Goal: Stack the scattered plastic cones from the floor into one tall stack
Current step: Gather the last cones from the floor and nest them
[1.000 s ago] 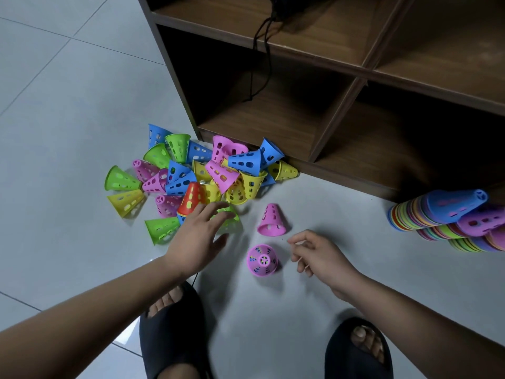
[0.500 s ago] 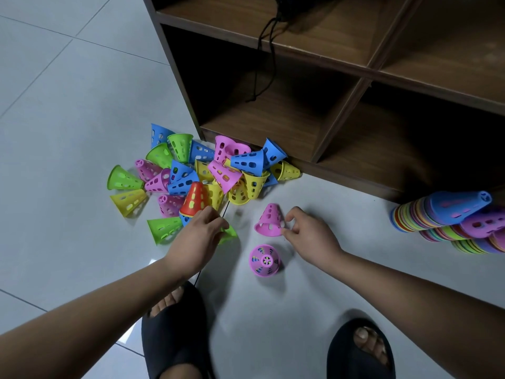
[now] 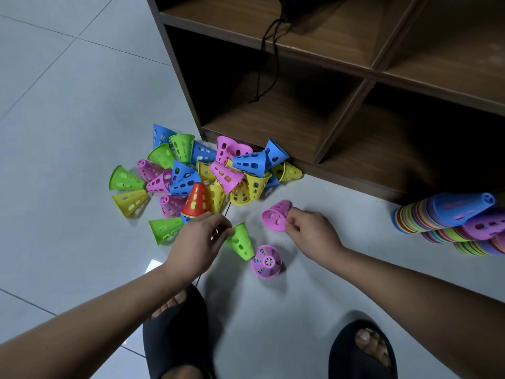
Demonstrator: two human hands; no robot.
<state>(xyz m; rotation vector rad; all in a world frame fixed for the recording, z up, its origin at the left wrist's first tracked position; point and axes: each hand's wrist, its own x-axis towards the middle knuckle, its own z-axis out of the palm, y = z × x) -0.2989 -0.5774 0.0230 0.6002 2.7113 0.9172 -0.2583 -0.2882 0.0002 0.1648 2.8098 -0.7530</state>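
Note:
A heap of perforated plastic cones [image 3: 207, 170] in blue, green, pink, yellow and one orange lies on the floor by the shelf's corner. My left hand [image 3: 198, 239] pinches a green cone [image 3: 240, 242] by its narrow end, lifted and tilted. My right hand [image 3: 308, 231] pinches a pink cone [image 3: 276, 217] by its rim, tipped on its side with the opening facing me. A short pink-topped stack [image 3: 266, 261] stands on the floor between my hands. Long stacks of cones [image 3: 451, 220] lie on their sides at the right edge.
A brown wooden shelf unit [image 3: 341, 168] with open compartments stands right behind the heap, a black cord [image 3: 269, 58] hanging into it. My two feet in black slippers [image 3: 175, 332] are at the bottom. Grey tiled floor [image 3: 68, 105] stretches to the left.
My right hand has tipped the pink cone off the floor onto its side. My left hand has pulled the green cone out from the heap's edge and lifted it.

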